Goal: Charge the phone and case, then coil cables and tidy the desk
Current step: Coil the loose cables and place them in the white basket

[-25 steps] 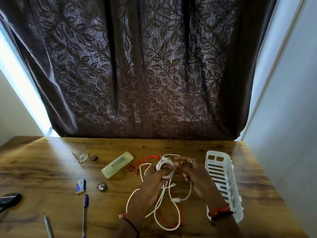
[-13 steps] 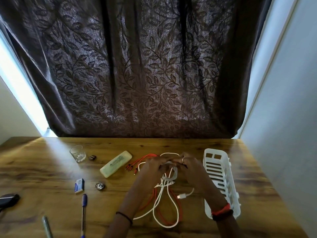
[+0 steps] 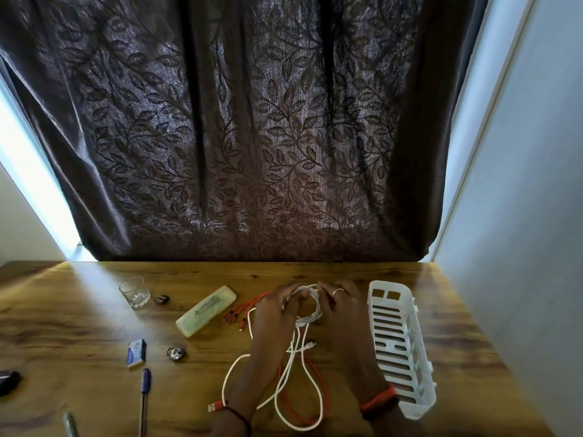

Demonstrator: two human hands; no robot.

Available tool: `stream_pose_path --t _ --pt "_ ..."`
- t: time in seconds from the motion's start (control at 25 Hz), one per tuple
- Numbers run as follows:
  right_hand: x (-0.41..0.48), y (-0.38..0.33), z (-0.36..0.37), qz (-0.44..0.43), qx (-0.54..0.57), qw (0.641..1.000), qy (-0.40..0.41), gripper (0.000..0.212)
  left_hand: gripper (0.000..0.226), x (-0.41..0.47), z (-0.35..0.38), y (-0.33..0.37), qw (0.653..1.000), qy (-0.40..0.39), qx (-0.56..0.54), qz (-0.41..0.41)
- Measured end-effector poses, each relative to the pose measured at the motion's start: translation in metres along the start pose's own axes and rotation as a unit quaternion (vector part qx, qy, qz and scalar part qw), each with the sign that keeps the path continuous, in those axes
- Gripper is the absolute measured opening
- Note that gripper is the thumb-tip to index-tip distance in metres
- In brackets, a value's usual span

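The white cable (image 3: 316, 312) sits as a small coil just above the table (image 3: 94, 326), held between both hands. The left grip (image 3: 274, 310) curls round its near side and the right grip (image 3: 342, 310) pinches its far rim. Over the last second the coil has tightened and the free plug (image 3: 310, 344) has drawn up closer, so we judge the winding is progressing, with a long loop left. The red cable (image 3: 325, 395) runs partly under it. Knuckles hide the fingertips, and a dark object (image 3: 8, 378) is cut off at the left edge.
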State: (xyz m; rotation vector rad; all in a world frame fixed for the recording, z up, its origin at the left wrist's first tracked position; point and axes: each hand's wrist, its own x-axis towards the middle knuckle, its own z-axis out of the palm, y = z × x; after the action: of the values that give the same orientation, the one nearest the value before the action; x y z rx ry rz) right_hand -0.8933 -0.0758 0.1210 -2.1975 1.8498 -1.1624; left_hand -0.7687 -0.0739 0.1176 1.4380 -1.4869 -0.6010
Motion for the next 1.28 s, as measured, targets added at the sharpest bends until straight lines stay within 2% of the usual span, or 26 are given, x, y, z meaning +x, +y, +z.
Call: stream_pose_path --t 0.08,0.2,0.36,0.48,0.56,0.64,0.68,0.72,0.8,0.84,0.88,0.92,0.96,1.04,1.08,1.12,1.16,1.2,1.28 --pt "-0.001 -0.006 0.002 0.053 0.053 0.997 -0.029 0.030 0.023 0.000 0.000 0.001 0.999 0.022 -0.021 -0.013" --pt "-0.002 -0.013 0.003 0.084 0.131 0.987 -0.026 0.030 0.022 0.002 -0.005 0.001 0.997 0.023 -0.072 -0.015" --pt "0.001 -0.015 0.012 0.093 0.125 0.985 -0.076 0.030 0.017 0.006 -0.008 -0.006 0.993 0.019 -0.106 -0.042" --pt "-0.002 -0.021 0.018 0.117 0.118 0.983 -0.082 0.026 0.017 0.002 -0.007 -0.008 0.995 0.010 -0.096 -0.038" --pt "-0.004 -0.025 0.013 0.152 0.174 0.971 -0.057 0.023 0.016 0.002 -0.007 -0.012 0.995 0.001 -0.090 -0.049" --pt "-0.003 -0.025 0.007 0.187 0.272 0.943 -0.044 0.022 0.016 0.004 -0.008 -0.016 0.995 -0.001 -0.081 -0.062" --pt "-0.001 -0.024 0.004 0.210 0.336 0.917 -0.050 0.024 0.016 0.005 -0.009 -0.017 0.993 0.001 -0.095 -0.067" --pt "0.000 -0.023 0.002 0.234 0.423 0.873 -0.064 0.027 0.018 0.005 -0.010 -0.015 0.988 0.000 -0.135 -0.069" --pt "0.001 -0.023 -0.001 0.269 0.624 0.726 -0.103 0.039 0.023 0.003 -0.010 -0.011 0.973 -0.025 -0.219 -0.071" --pt "0.001 -0.024 -0.001 0.280 0.689 0.658 -0.118 0.045 0.023 0.002 -0.010 -0.010 0.968 -0.036 -0.239 -0.069" --pt "0.000 -0.024 0.001 0.282 0.717 0.626 -0.122 0.049 0.023 0.001 -0.008 -0.010 0.965 -0.040 -0.252 -0.064" --pt "0.000 -0.025 0.002 0.274 0.714 0.633 -0.123 0.047 0.024 0.001 -0.006 -0.011 0.964 -0.031 -0.255 -0.061" --pt "0.001 -0.027 0.002 0.256 0.680 0.676 -0.123 0.042 0.027 0.000 -0.005 -0.013 0.966 -0.019 -0.252 -0.058" --pt "0.002 -0.025 0.003 0.197 0.525 0.821 -0.111 0.031 0.032 0.002 -0.003 -0.018 0.975 0.003 -0.217 -0.055" --pt "0.001 -0.024 0.003 0.168 0.422 0.885 -0.106 0.029 0.033 0.001 -0.003 -0.021 0.982 0.007 -0.182 -0.046" --pt "-0.001 -0.023 0.004 0.143 0.314 0.934 -0.097 0.032 0.033 0.000 -0.003 -0.022 0.989 0.007 -0.141 -0.037" --pt "-0.004 -0.024 0.005 0.120 0.225 0.964 -0.070 0.035 0.031 -0.001 -0.003 -0.021 0.994 0.012 -0.104 -0.029" --pt "-0.007 -0.024 0.007 0.102 0.182 0.978 -0.032 0.034 0.028 -0.002 -0.003 -0.021 0.996 0.018 -0.084 -0.023" --pt "-0.009 -0.025 0.006 0.086 0.205 0.975 0.018 0.019 0.024 -0.002 -0.004 -0.022 0.995 0.022 -0.096 -0.018"
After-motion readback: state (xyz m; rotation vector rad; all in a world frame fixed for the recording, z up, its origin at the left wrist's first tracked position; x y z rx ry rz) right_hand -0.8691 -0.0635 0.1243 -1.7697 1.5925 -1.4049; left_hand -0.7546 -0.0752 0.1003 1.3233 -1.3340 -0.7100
